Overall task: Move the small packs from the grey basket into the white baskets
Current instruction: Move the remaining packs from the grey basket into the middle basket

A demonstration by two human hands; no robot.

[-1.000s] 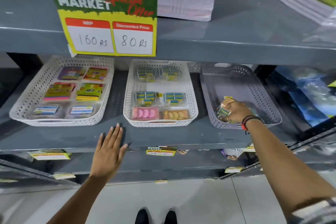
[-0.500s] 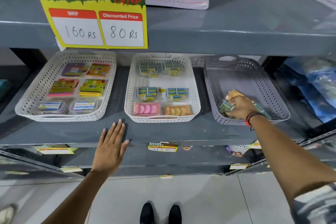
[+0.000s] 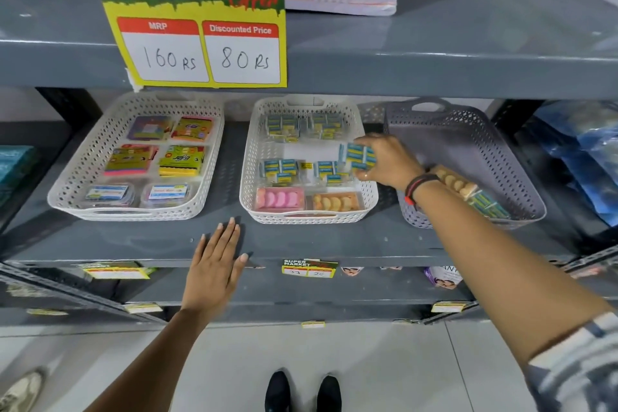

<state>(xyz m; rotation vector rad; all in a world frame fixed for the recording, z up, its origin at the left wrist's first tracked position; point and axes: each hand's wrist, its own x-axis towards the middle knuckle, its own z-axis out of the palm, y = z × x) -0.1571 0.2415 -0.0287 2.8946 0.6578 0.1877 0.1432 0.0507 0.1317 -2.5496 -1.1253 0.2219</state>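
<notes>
Fingers (image 3: 363, 174) of my right hand (image 3: 388, 162) pinch a blue pack (image 3: 357, 154) above the middle white basket (image 3: 368, 197), while my left hand (image 3: 215, 264) lies flat and empty on the shelf (image 3: 334, 241), likely steadying me.

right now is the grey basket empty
No, an orange pack and a blue-and-yellow pack lie in the grey basket, partly behind the right forearm.

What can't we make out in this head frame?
- Grey basket: right forearm hides its front-left contents; pack count unclear.
- Blue-and-yellow pack: right hand covers part; print too small to read.
- Left hand: flat at the shelf edge; contact uncertain.
</notes>
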